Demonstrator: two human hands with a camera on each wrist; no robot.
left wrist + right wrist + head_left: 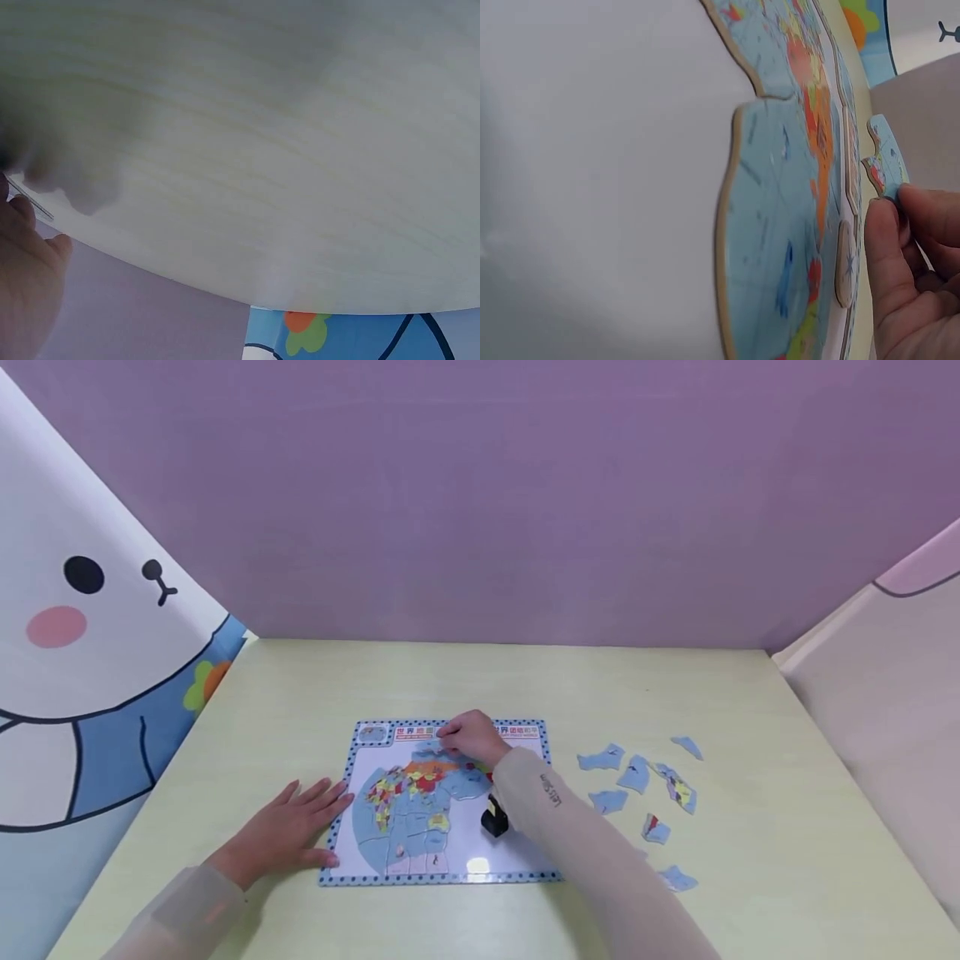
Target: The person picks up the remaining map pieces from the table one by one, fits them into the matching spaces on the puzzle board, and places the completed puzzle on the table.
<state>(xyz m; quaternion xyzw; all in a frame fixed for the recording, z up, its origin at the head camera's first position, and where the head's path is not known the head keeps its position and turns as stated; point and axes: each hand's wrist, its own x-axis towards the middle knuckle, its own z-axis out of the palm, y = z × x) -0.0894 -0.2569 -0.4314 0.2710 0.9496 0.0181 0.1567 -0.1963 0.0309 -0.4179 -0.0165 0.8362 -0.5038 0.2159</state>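
A world map jigsaw board (517,852) with a blue dotted border lies on the table, its left part filled with joined map pieces (405,827). My left hand (292,827) rests with fingers spread on the board's left edge; part of it shows in the left wrist view. Over the board's top edge, my right hand (474,737) pinches a puzzle piece (889,154) between thumb and fingers. That piece is light blue with a red patch, and in the right wrist view it is held up off the board. Fingers cover part of it.
Several loose puzzle pieces (633,774) lie scattered on the table (757,827) to the right of the board. A small black device (494,818) sits at the right wrist. A purple wall (510,510) stands behind, with a cartoon-printed panel (112,652) at left.
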